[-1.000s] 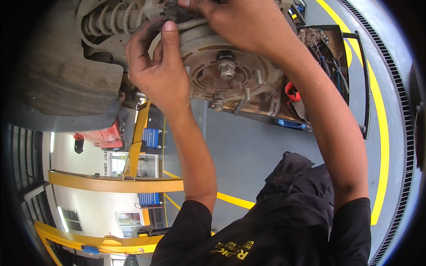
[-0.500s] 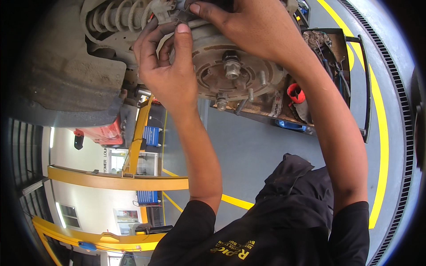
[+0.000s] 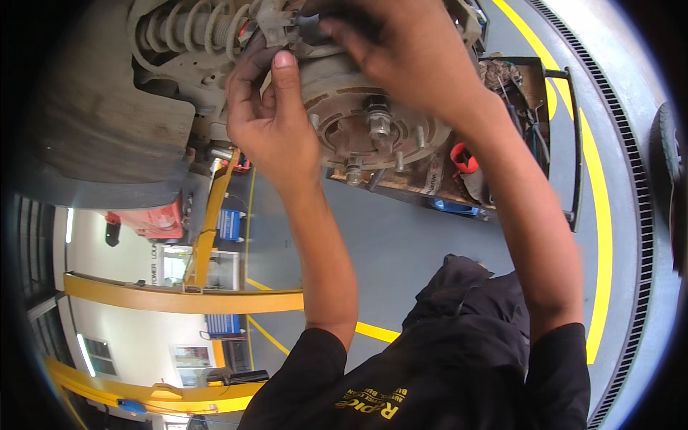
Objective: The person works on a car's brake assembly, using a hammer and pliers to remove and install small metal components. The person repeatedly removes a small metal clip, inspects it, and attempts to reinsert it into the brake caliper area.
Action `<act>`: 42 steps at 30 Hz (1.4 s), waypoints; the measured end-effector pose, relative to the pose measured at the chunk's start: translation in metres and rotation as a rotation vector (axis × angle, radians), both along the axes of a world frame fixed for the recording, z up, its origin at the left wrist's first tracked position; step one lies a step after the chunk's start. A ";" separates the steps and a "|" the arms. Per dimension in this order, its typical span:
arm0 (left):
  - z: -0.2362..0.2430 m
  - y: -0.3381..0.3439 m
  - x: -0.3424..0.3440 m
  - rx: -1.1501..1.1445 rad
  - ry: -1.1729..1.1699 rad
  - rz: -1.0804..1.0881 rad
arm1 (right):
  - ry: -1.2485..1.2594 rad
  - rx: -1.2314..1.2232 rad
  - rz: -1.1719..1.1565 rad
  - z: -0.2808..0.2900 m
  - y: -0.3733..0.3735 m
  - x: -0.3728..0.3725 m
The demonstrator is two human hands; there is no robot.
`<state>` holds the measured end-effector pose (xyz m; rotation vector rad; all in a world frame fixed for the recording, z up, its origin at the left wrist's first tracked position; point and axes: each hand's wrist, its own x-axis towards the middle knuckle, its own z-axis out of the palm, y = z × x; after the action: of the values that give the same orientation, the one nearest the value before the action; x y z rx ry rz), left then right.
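The head view is showing both bare hands working close together at a grey metal bracket (image 3: 271,26), which is sitting at the upper edge of a rusty hub disc (image 3: 405,118). The left hand (image 3: 276,129) is reaching up beneath the bracket, its thumb pointing upward and its fingers curling behind; the thumb tip and index finger are standing near each other, but whether they are pinching anything I cannot tell. The right hand (image 3: 412,57) is coming across from the other side, its fingertips blurring beside a dark grey piece (image 3: 308,30) next to the bracket; whether they are gripping that piece I cannot tell.

Half a second ago the right fingertips were looking sharp; now they are smearing and lying slightly farther right, while the left hand is keeping much the same pose. That is suggesting, as a judgement, that the right hand is doing the moving and the left is steadying.

Farther out, a coil spring (image 3: 192,30) is standing left of the bracket, an axle nut (image 3: 378,125) is protruding from the disc, and a tool tray (image 3: 575,143) is holding a red ring-shaped item (image 3: 469,165) beyond the right forearm.
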<state>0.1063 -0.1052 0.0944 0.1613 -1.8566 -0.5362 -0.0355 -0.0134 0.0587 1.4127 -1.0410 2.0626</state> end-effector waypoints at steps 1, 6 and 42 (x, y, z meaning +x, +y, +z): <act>0.000 0.003 -0.001 0.053 0.031 -0.023 | 0.057 -0.013 -0.113 0.004 -0.002 0.002; 0.000 -0.004 -0.001 0.177 0.151 -0.071 | 0.069 -0.026 -0.208 0.014 -0.025 0.005; 0.015 0.027 0.055 0.792 0.035 -0.384 | -0.324 0.252 -0.630 -0.121 0.090 -0.069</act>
<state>0.1616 -0.0785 0.1091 0.3161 -1.5528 -1.5161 -0.1046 0.0766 -0.0620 0.7063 -1.6713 1.7461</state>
